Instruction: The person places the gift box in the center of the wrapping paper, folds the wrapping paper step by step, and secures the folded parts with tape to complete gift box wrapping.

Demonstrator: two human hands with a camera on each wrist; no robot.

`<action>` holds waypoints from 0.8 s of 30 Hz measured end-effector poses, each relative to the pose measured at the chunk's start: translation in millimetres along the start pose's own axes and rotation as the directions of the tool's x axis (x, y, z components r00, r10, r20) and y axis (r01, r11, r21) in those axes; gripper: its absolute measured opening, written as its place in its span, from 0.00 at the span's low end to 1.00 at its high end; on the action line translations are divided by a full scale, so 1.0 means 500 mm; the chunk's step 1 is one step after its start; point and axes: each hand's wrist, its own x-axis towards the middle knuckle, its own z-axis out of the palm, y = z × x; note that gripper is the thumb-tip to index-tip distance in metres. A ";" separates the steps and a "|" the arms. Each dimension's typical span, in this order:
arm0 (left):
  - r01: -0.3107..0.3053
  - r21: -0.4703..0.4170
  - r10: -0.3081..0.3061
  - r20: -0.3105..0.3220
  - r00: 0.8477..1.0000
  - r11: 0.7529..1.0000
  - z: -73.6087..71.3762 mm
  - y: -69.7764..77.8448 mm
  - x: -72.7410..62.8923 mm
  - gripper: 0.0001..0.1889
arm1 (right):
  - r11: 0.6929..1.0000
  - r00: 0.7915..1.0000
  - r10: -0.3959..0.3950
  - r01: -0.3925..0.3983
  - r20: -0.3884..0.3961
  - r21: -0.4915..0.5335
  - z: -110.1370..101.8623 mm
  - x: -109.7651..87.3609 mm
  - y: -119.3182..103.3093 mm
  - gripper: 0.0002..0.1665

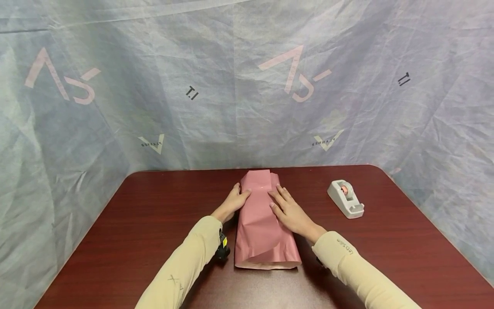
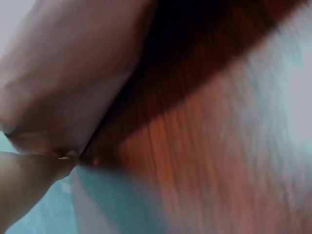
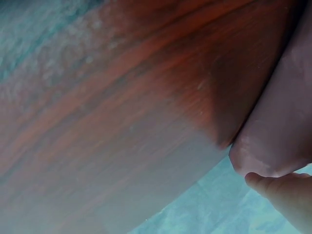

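Two hands (image 1: 233,201) (image 1: 291,213) on paper (image 1: 256,225), palms hidden

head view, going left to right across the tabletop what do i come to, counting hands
Left hand → pink wrapping paper → right hand → white tape dispenser.
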 end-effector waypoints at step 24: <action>0.047 -0.061 -0.047 0.005 0.999 0.997 0.032 -0.011 -0.078 0.42 | 1.000 1.000 -0.008 0.008 0.004 -0.014 0.004 0.000 0.000 0.26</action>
